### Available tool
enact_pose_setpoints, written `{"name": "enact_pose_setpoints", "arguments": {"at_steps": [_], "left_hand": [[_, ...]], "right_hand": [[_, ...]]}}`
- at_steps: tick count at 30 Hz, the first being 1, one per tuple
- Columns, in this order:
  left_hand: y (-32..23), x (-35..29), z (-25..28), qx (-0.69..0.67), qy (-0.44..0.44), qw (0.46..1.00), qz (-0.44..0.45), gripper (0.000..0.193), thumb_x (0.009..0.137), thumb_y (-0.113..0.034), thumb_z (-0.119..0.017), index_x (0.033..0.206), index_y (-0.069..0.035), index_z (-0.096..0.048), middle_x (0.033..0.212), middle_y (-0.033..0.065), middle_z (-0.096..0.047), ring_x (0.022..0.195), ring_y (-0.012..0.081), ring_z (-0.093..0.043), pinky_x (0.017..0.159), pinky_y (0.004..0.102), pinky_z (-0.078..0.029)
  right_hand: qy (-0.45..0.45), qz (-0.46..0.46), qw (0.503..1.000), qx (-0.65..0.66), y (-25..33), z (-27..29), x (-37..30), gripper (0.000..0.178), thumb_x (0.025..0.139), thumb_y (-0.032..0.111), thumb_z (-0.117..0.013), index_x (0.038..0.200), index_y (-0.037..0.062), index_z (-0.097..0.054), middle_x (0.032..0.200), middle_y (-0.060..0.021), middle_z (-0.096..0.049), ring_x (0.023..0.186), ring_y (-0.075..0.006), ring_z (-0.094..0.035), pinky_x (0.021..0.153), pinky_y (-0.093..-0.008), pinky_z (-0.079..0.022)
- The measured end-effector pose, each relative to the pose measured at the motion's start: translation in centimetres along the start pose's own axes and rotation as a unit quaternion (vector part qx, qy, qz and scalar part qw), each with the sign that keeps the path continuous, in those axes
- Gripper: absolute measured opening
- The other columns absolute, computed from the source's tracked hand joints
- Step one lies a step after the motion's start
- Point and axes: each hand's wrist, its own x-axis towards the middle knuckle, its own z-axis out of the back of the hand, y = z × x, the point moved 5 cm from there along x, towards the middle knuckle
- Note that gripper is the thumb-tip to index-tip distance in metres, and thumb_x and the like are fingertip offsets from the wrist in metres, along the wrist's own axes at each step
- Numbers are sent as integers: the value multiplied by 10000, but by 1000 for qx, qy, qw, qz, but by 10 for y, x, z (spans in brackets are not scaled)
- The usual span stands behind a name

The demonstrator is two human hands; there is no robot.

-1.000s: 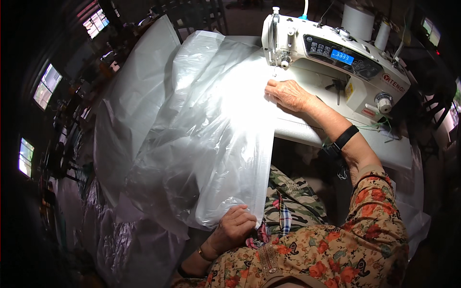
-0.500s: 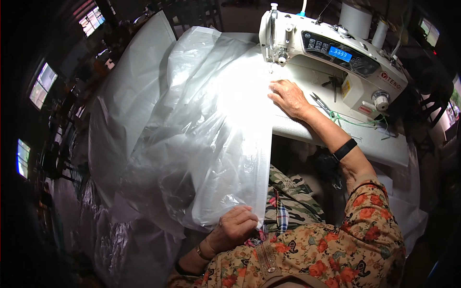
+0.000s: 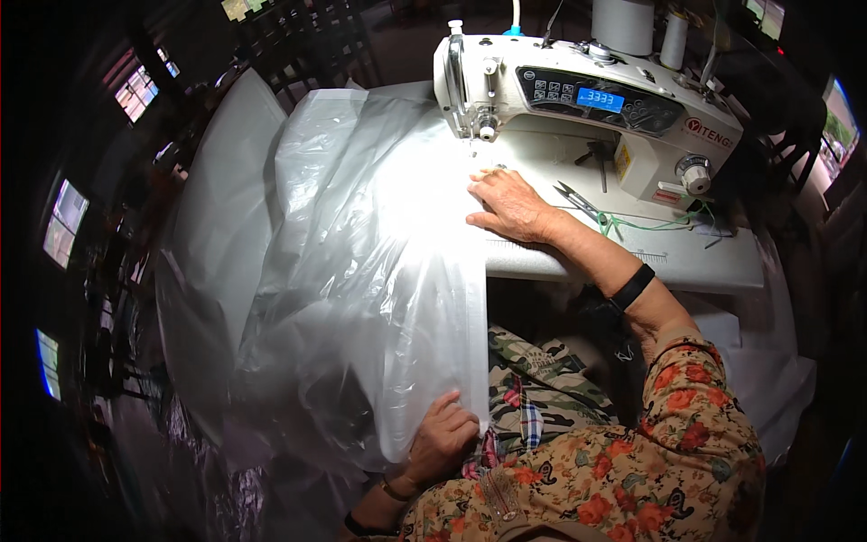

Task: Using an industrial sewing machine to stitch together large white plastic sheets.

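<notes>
A large translucent white plastic sheet [image 3: 334, 298] drapes from the sewing machine [image 3: 596, 99] down toward my lap, its straight folded edge on the right. At the near end of that edge, my left hand [image 3: 442, 436] is closed on the sheet, the index finger raised somewhat and the others curled. My right hand [image 3: 510, 206] lies palm down by the sheet's edge, just in front of the needle area, with fingers stretched and the thumb apart. Strong lamp glare washes out the sheet beside the needle. What lies beneath each palm is hidden.
Thread snips [image 3: 578, 203] and a tangle of green thread [image 3: 646, 222] lie on the machine table [image 3: 623, 262], right of my right hand. Thread cones [image 3: 623, 27] stand behind the machine. More plastic sheeting [image 3: 217, 488] hangs at the lower left.
The machine and sheet sit further left and slightly lower in view. My right hand's thumb has spread away from its fingers. My left index finger has lifted from the closed hand.
</notes>
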Motion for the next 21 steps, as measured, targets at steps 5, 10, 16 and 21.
{"name": "enact_pose_setpoints", "arguments": {"at_steps": [5, 10, 16, 21], "left_hand": [[24, 9, 14, -13, -20, 1000, 9, 110, 754, -27, -670, 789, -67, -573, 832, 47, -609, 819, 237, -606, 1134, 508, -342], [24, 34, 46, 47, -13, 999, 7, 252, 668, 41, -693, 861, -47, -558, 864, 59, -572, 868, 249, -598, 1119, 462, -358], [58, 74, 50, 22, -30, 999, -2, 209, 703, 44, -664, 864, -29, -552, 885, 86, -570, 886, 268, -592, 1047, 432, -387], [77, 100, 52, 4, -37, 999, -5, 167, 739, 46, -636, 868, -11, -546, 906, 113, -569, 903, 286, -585, 976, 402, -417]], "right_hand": [[-4, 43, 999, -28, 1, -3, 0, 702, 934, 521, -578, 1299, -75, -513, 1398, -291, -469, 1343, -410, -399, 1135, -491, -280], [-4, 71, 997, -22, 9, -12, 8, 798, 928, 565, -566, 1356, -96, -442, 1415, -314, -424, 1343, -442, -376, 1141, -504, -267], [19, 69, 997, 1, 2, -7, 1, 846, 922, 570, -564, 1370, -131, -408, 1447, -335, -387, 1368, -461, -349, 1155, -493, -263], [40, 73, 996, -17, 4, -9, 5, 907, 931, 614, -529, 1437, -116, -348, 1511, -325, -325, 1422, -456, -281, 1189, -489, -223]]}}
